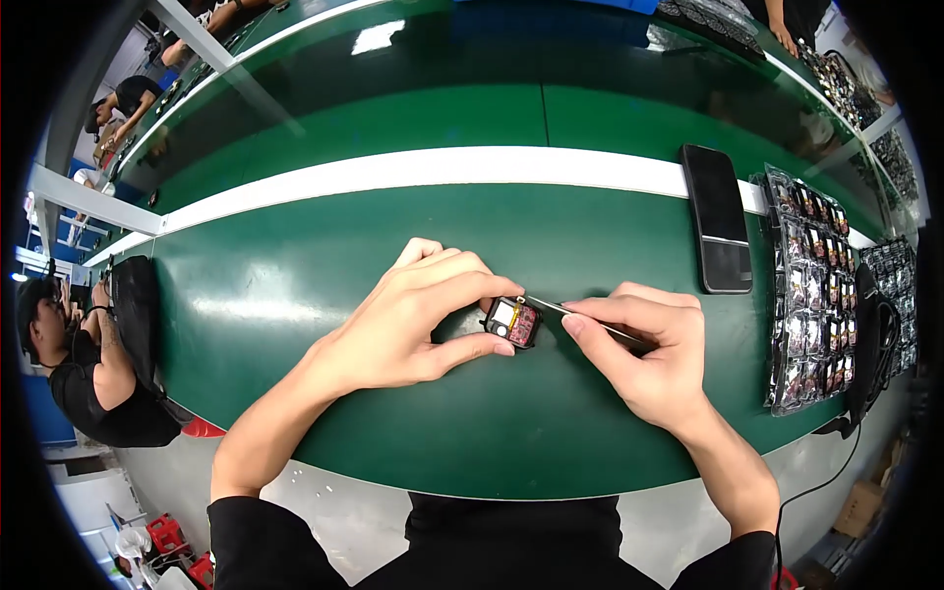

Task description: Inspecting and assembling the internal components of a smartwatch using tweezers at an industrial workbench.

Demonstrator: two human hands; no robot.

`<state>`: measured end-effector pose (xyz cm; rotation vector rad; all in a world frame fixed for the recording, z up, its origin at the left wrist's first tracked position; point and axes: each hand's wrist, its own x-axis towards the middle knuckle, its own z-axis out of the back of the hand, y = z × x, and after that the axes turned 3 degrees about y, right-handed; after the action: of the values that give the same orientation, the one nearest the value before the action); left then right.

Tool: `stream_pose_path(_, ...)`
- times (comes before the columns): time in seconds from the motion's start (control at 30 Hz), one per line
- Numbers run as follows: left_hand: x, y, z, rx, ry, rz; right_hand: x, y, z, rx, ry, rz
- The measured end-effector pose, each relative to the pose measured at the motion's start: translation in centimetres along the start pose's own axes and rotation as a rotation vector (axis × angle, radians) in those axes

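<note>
1. The left hand (413, 320) pinches a small square electronic module (512, 322), open side up, holding it down on the green tabletop (295, 285).
2. The right hand (644, 349) is closed around thin metal tweezers (580, 317), whose tip meets the module's upper edge.
3. It looks like fine work on the module's insides; the next move wants a steady, gentle tip.
4. A dark phone (718, 218) lies well apart.

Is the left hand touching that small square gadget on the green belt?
Touching. The head view shows the left hand pinching the small square gadget, its thumb against the lower edge and a finger on the upper edge.
</note>
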<state>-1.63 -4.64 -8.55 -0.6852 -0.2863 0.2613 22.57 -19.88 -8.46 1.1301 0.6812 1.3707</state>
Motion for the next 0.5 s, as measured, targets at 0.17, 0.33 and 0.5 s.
stream_pose_path(0.17,0.1,-0.1,0.0,-0.027,0.007,0.04,-0.2,-0.3,-0.5,-0.057,0.034,0.018)
stream_pose_path(0.33,0.0,-0.1,-0.1,-0.013,0.008,0.051,-0.2,-0.4,-0.8,-0.148,0.039,0.069)
stream_pose_path(0.5,0.0,-0.1,-0.2,-0.018,-0.003,0.039,-0.3,-0.7,-1.1,-0.157,0.029,0.071)
